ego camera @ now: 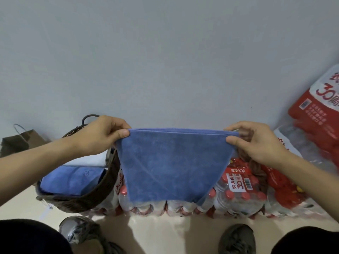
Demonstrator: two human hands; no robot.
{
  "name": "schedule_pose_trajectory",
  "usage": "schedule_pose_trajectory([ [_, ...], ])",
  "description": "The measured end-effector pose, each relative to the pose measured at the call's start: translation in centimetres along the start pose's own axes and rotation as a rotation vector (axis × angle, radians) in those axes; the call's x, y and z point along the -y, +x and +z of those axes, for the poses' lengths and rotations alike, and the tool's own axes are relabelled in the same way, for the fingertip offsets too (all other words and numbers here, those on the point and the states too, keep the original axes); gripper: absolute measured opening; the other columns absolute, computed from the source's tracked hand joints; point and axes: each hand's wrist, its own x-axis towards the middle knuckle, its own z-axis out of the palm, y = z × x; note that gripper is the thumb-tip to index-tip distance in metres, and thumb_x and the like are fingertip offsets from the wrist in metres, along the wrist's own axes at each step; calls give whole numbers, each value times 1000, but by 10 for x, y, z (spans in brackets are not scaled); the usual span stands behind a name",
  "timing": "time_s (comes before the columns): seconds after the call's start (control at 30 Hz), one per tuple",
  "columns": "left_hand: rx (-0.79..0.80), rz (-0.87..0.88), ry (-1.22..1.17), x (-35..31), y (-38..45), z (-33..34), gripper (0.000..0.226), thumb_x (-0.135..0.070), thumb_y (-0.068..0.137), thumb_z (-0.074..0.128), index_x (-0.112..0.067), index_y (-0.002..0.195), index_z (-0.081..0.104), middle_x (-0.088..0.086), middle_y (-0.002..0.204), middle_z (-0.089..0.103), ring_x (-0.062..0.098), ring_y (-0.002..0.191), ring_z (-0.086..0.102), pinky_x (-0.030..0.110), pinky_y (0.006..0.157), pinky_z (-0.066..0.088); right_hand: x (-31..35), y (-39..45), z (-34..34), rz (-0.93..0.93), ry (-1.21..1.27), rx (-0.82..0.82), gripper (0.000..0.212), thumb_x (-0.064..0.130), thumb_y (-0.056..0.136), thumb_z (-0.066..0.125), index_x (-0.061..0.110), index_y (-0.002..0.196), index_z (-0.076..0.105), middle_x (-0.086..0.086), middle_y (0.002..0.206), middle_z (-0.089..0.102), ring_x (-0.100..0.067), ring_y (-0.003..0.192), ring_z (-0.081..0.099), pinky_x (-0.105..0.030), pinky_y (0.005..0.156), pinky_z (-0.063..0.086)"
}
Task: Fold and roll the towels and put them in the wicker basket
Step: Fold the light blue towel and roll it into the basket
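A blue towel (170, 165) hangs doubled over in the air in front of me, its top edge stretched level. My left hand (99, 136) pinches its upper left corner and my right hand (256, 142) pinches its upper right corner. Below my left arm stands the dark wicker basket (88, 200), holding a folded blue towel (71, 180) and a white one (91, 160) behind it. A brown cloth (256, 167) lies under my right hand on the bottle packs.
Shrink-wrapped packs of water bottles (229, 200) with red caps stand under the towel along the grey wall. More red-labelled packs (315, 114) are stacked at the right. A brown paper bag (20, 142) stands at the far left. My two shoes (236, 239) are on the pale floor.
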Motion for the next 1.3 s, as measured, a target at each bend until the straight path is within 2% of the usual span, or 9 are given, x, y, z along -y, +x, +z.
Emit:
schedule_pose_trajectory([
  [0.07, -61, -61, -68, 2, 2, 1, 20, -17, 98, 56, -23, 85, 70, -2, 78, 74, 20, 73, 70, 26, 69, 57, 0, 1, 1, 23, 107, 41, 14, 1, 89, 65, 14, 96, 69, 5, 78, 76, -3, 61, 68, -17, 53, 53],
  [0.17, -127, -162, -152, 7, 6, 5, 16, -22, 96, 59, -17, 86, 70, 7, 78, 73, 29, 74, 68, 39, 75, 60, -2, 0, 7, 37, 142, 75, 13, 5, 95, 59, 9, 89, 70, 10, 57, 67, 3, 44, 57, -6, 44, 41],
  [0.37, -177, -295, -197, 12, 12, 8, 15, -25, 89, 70, -15, 77, 72, 0, 60, 70, 11, 54, 65, 15, 51, 52, -14, 15, 6, 19, -247, -139, 31, 35, 98, 55, 16, 77, 68, 9, 54, 63, -3, 44, 52, -15, 45, 39],
  [0.5, -167, -290, -217, 9, 15, 12, 14, -15, 92, 66, -11, 79, 70, 13, 72, 73, 38, 74, 70, 45, 76, 60, -24, 22, 11, -6, -390, -118, 32, 31, 100, 49, 20, 73, 62, 10, 65, 64, 1, 61, 58, -10, 57, 42],
  [0.67, -190, -281, -344, 1, 16, 16, 15, -8, 97, 57, -4, 88, 67, 9, 73, 69, 25, 68, 63, 47, 79, 57, -33, 30, 11, 55, -203, -168, 25, 24, 102, 50, 12, 85, 65, -10, 80, 70, -28, 80, 68, -36, 78, 57],
  [0.77, -178, -344, -546, -3, 20, 17, 23, -11, 102, 48, 1, 89, 63, 10, 78, 66, 21, 65, 60, 31, 60, 55, -25, 30, 15, 127, 24, -197, 31, 26, 103, 48, 14, 81, 66, -6, 74, 72, -19, 65, 70, -26, 52, 55],
  [0.9, -127, -387, -487, -4, 25, 15, 30, -7, 102, 43, -10, 74, 54, 2, 72, 54, 18, 66, 42, 28, 60, 36, -15, 23, 18, 254, 228, -31, 41, 25, 105, 44, 15, 72, 65, 0, 59, 62, -10, 49, 58, -20, 43, 46],
  [1.13, 258, -365, -251, 9, 14, 1, 34, -15, 102, 50, -11, 71, 62, 0, 68, 55, 14, 65, 47, 31, 64, 39, -27, 11, 3, 464, 316, 471, 46, 24, 104, 44, 18, 62, 62, -5, 53, 41, -13, 39, 30, -21, 37, 28],
  [1.3, 289, -493, -153, 28, 12, 33, 22, -10, 98, 55, 0, 81, 64, 7, 70, 56, 16, 61, 50, 22, 48, 45, -45, 9, 4, 613, 114, 610, 43, 19, 105, 43, 16, 67, 63, -7, 53, 50, -13, 42, 42, -21, 40, 34],
])
